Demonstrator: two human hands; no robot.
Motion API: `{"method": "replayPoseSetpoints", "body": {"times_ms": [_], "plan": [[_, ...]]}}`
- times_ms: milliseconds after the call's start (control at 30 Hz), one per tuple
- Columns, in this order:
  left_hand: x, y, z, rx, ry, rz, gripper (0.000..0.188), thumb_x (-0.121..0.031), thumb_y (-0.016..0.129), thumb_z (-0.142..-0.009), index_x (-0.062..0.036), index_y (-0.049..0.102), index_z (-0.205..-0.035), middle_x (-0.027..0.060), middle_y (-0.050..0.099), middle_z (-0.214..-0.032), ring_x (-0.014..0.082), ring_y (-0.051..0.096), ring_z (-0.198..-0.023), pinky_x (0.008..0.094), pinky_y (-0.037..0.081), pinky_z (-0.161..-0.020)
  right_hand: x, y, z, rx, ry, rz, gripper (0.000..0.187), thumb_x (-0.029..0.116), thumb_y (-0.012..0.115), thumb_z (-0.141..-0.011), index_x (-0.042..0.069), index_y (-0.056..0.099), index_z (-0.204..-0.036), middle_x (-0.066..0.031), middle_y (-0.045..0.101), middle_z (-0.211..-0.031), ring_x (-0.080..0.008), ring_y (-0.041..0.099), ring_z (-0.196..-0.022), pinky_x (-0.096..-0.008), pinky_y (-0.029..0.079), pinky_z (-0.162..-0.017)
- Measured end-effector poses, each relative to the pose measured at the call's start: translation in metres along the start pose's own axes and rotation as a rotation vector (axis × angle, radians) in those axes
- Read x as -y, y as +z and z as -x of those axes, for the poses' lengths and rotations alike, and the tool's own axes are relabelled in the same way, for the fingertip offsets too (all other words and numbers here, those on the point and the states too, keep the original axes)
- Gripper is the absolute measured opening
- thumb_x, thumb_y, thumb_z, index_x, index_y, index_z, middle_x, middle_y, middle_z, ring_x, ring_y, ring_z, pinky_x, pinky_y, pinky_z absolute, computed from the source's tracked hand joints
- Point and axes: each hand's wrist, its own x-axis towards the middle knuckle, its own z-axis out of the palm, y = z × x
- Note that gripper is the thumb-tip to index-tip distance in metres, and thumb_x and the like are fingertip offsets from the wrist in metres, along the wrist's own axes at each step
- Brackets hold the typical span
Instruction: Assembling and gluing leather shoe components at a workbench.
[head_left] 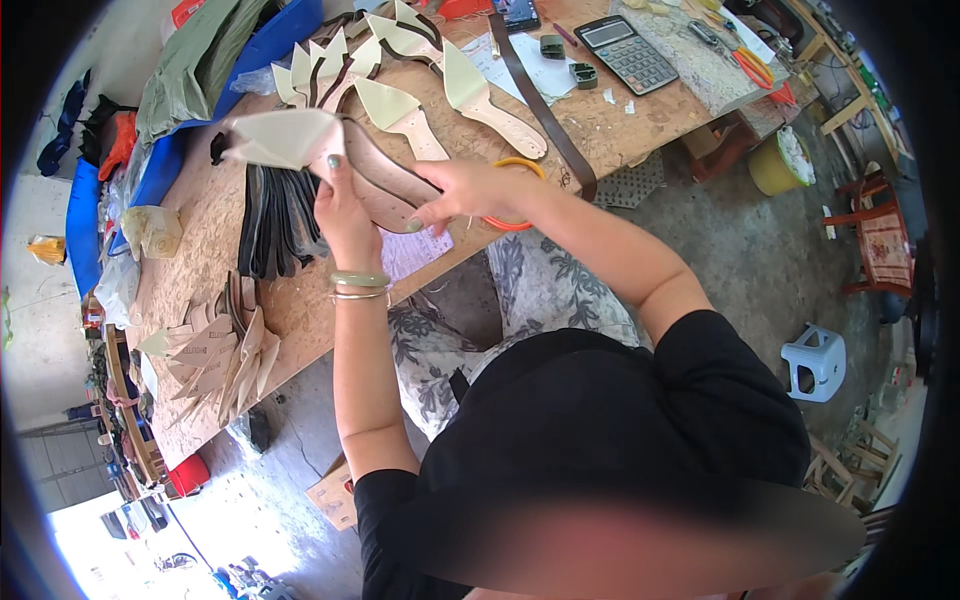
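Note:
My left hand [345, 215] is closed round a pale leather piece [372, 190], thumb on top. This piece has a pointed cream flap at its left end, somewhat blurred, and a curved, dark-edged band at its right. My right hand [455, 195] pinches the band's right end between thumb and fingers. The piece is held above the table's near edge. Similar cream leather pieces [485, 108] lie beyond my hands. Dark strips [275, 225] are stacked just left of my left hand. An orange ring-shaped thing [520, 225] is partly hidden behind my right wrist.
The wooden table [300, 320] also bears a pile of pale cut pieces [215, 350], a long dark strap [535, 95], a calculator [627, 53] and orange-handled scissors [752, 68]. A paper sheet [420, 258] lies below my hands. A blue-white stool [813, 362] stands at right.

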Motion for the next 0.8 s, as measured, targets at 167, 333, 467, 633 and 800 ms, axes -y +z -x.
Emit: {"method": "replayPoseSetpoints", "body": {"times_ms": [167, 333, 467, 633, 800], "plan": [[0.001, 0.034, 0.034, 0.096, -0.028, -0.072, 0.039, -0.032, 0.05, -0.101, 0.0045, 0.054, -0.116, 0.0058, 0.063, -0.094, 0.0122, 0.062, -0.077, 0.0254, 0.05, -0.064, -0.007, 0.026, 0.038, -0.327, -0.205, -0.229, 0.062, 0.003, 0.057, -0.092, 0.001, 0.028, -0.147, -0.0099, 0.057, -0.117, -0.0113, 0.061, -0.082, -0.0272, 0.056, -0.063], [0.006, 0.049, 0.068, 0.18, 0.022, -0.409, 0.03, -0.024, 0.06, -0.094, 0.0, 0.052, -0.109, 0.0002, 0.054, -0.078, 0.0053, 0.048, -0.058, 0.0209, 0.04, -0.049, -0.013, 0.045, 0.059, -0.456, -0.156, -0.064, 0.07, 0.007, 0.064, -0.089, 0.004, 0.027, -0.149, -0.0085, 0.063, -0.108, -0.01, 0.062, -0.085, -0.0255, 0.055, -0.066], [0.007, 0.045, 0.07, 0.202, 0.027, -0.396, 0.029, -0.023, 0.059, -0.094, 0.0009, 0.051, -0.109, 0.0016, 0.055, -0.079, 0.0059, 0.049, -0.061, 0.0226, 0.041, -0.05, -0.013, 0.043, 0.068, -0.426, -0.187, 0.167, 0.076, 0.008, 0.068, -0.086, 0.004, 0.027, -0.15, -0.0091, 0.063, -0.115, -0.0101, 0.062, -0.09, -0.0253, 0.052, -0.073], [0.011, 0.042, 0.073, 0.129, 0.012, -0.336, 0.023, -0.026, 0.052, -0.097, -0.0051, 0.055, -0.108, -0.0045, 0.048, -0.07, 0.0032, 0.045, -0.059, 0.0193, 0.036, -0.05, -0.009, 0.036, 0.074, -0.393, -0.206, 0.231, 0.074, 0.006, 0.067, -0.087, 0.006, 0.028, -0.15, -0.0094, 0.062, -0.12, -0.0101, 0.062, -0.094, -0.0255, 0.051, -0.076], [0.011, 0.043, 0.073, 0.119, -0.072, -0.236, 0.023, -0.023, 0.051, -0.096, -0.0048, 0.055, -0.11, -0.0052, 0.044, -0.066, 0.0032, 0.04, -0.056, 0.0192, 0.032, -0.048, -0.008, 0.031, 0.078, -0.379, -0.13, -0.026, 0.06, 0.003, 0.054, -0.094, 0.005, 0.029, -0.149, -0.01, 0.062, -0.118, -0.0131, 0.065, -0.085, -0.0269, 0.054, -0.072]]}}
